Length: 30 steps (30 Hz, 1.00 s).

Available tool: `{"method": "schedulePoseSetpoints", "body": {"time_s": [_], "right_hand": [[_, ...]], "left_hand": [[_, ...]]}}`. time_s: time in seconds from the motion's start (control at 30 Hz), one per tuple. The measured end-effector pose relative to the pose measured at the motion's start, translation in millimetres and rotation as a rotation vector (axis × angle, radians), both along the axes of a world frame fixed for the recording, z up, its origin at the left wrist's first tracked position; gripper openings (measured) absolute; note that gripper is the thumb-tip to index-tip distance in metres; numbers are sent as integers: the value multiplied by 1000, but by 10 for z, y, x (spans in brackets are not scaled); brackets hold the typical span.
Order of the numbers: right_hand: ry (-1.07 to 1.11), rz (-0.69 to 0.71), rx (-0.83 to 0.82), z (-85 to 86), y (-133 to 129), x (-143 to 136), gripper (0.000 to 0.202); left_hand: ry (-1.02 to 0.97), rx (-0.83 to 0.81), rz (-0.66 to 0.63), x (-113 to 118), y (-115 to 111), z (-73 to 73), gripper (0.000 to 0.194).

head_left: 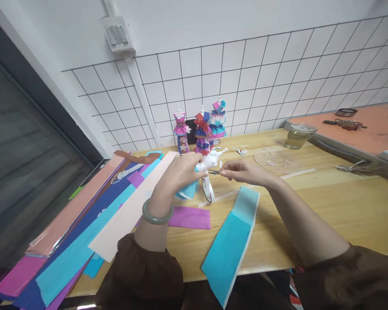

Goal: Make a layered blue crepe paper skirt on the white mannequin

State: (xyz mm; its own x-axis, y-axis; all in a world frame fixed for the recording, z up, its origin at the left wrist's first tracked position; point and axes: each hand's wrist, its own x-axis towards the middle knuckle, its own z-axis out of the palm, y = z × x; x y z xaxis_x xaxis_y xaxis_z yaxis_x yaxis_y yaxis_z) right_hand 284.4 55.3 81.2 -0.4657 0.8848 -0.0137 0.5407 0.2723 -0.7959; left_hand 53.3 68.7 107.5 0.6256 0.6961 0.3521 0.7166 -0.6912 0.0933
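My left hand (183, 170) is closed around a small white dress-form mannequin (211, 159), which is tipped on its side with its knobbed top toward the right. Turquoise crepe paper (188, 190) wraps its lower part below my fingers. Between the thumb and fingers of my right hand (237, 171) is a thin, dark, pointed tool like tweezers (214, 172). Its tip reaches the mannequin near my left thumb. Just beneath stands a roll of white tape (208, 189) on edge. A long turquoise crepe paper strip (229, 237) with a white edge hangs over the table's front edge.
Three dressed mini mannequins (202, 129) stand by the wall. Layered crepe paper strips (116, 215) cover the left side, and a purple piece (190, 218) lies centrally. Right are a clear plate (261, 162) with small beads, a cup (299, 137) and scissors (352, 167).
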Motion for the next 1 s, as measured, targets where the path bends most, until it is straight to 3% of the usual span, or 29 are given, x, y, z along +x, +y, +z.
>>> {"method": "schedulePoseSetpoints", "body": {"time_s": [0.23,0.5,1.0], "right_hand": [[-250,-2,182,194,25,-30,54],[-439,-18,384,311,-44,-108,44],[-476,-25,513,292,-59,-138,36]], "left_hand": [[33,17,-2,21,-27,14,24],[25,17,-23,30,-48,17,23],[25,21,-17,36,-50,24,23]]}}
